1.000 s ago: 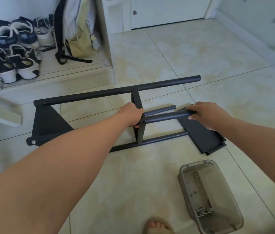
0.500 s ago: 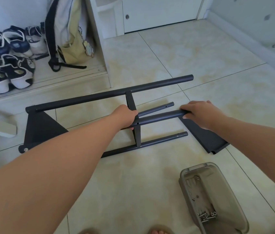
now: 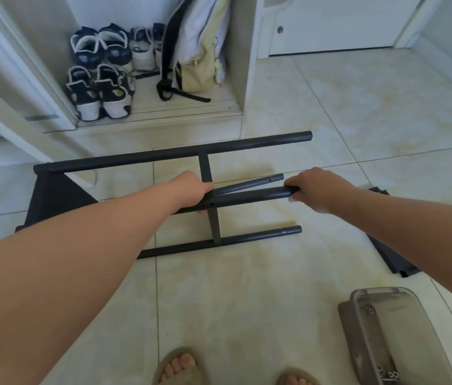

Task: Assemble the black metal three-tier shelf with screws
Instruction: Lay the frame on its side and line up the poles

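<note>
shelf frame lies on its side on the tiled floor, in front of a shoe niche. far left: a triangular tier panel sits joined to the tube ends.

left hand: grip wrapped round the raised middle tube, just beside the cross strut; fingertips show under the tube. a thinner tube lies just behind it, with a hole near its free end. the lower tube rests on the floor, free end also drilled.

right hand: grip curled over the free end of the same middle tube, one fingertip showing below it. right of that, a loose black panel lies flat on the floor, partly hidden by the forearm. near right corner: a clear plastic box with a few screws at its near end.

handling, judged: painted steel tube, stiff, no flex expected. light enough for two hands but long and lopsided, with the panel end likely heavier. the finish looks smooth, so a full wrap beats a pinch. best hold is on the tubes near the strut. the free ends are unbraced and may splay; their holes must line up with the loose panel before any screw goes in.
</note>
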{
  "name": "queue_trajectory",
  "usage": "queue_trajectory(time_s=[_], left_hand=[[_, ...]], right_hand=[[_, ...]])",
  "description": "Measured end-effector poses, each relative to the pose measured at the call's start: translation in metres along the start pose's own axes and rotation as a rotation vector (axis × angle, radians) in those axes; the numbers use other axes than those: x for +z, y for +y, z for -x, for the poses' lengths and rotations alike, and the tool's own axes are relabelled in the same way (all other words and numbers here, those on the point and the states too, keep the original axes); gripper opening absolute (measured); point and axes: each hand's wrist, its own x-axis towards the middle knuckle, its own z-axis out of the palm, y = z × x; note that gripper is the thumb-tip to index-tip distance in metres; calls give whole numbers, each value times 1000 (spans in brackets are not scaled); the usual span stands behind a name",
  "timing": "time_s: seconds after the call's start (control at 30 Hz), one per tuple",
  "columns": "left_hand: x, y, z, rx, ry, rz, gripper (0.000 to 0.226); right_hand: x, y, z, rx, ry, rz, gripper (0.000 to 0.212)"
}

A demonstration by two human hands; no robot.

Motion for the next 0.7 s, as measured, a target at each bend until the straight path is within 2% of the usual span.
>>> queue_trajectory(time_s=[0.33,0.43,0.53,0.6,0.63,0.7], left_hand=[[-9,-25,5,21,46,57,39],[-9,-22,10,-16,53,18,42],[-8,-19,12,-86,115,80,52],[-3,-12,19,-110,233,42,66],[0,-7,22,-60,335,-44,64],[11,12,35,187,544,-214,43]], right_hand=[[-9,-38,-6,63,-21,156,9],[-2,-35,3,58,-50,92,25],[7,-27,21,30,-43,33,53],[17,-16,36,34,15,-11,65],[22,-9,42,45,53,-43,67],[32,9,55,57,130,-102,68]])
